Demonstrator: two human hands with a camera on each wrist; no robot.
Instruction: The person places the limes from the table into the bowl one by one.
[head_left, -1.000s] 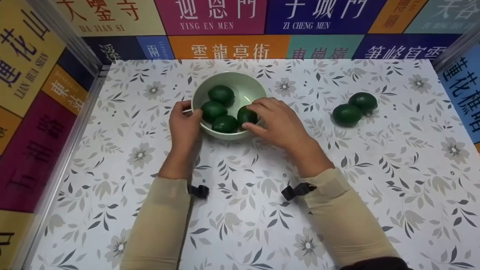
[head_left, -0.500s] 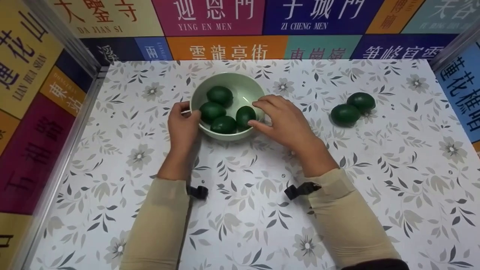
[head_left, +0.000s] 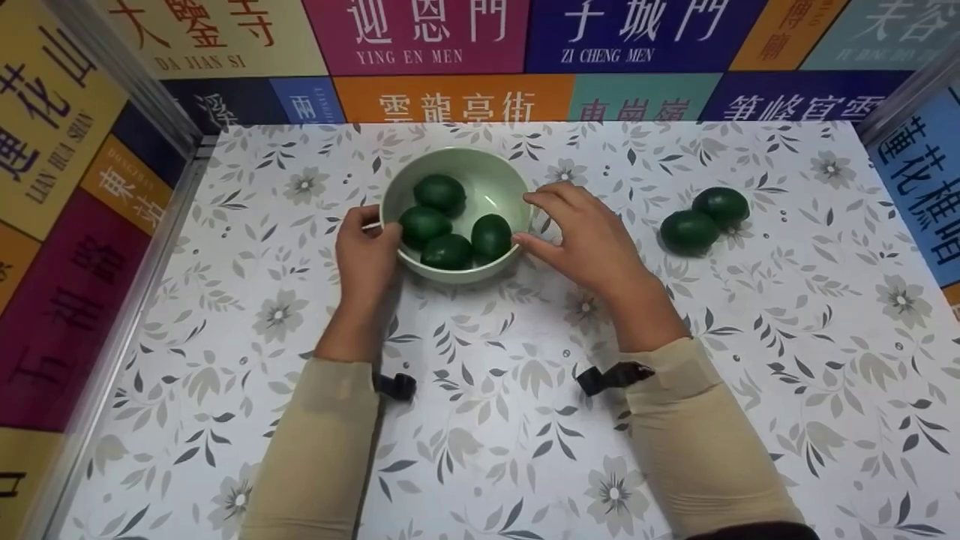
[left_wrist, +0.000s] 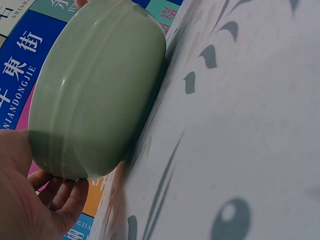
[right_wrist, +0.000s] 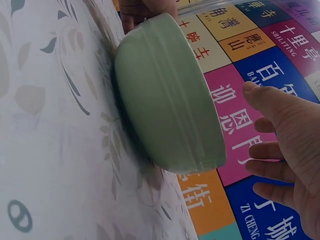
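Note:
A light green bowl stands upright on the table in the head view, with several dark green, smooth oval fruits lying inside. My left hand grips the bowl's left side, thumb at the rim and fingers under the outer wall; the left wrist view shows those fingers against the bowl. At the bowl's right rim is my right hand, thumb and fingers spread and holding nothing. Closest to it inside the bowl is one fruit. In the right wrist view the right hand is apart from the bowl.
Two more dark green fruits, a nearer one and a farther one, lie side by side on the table right of the bowl. A floral-patterned cover spreads over the table. Colourful lettered panels stand along its back and sides.
My right hand has let go of a fruit in the bowl and drawn back rightward to the rim. That fruit now lies beside the others. The left hand keeps its grip.

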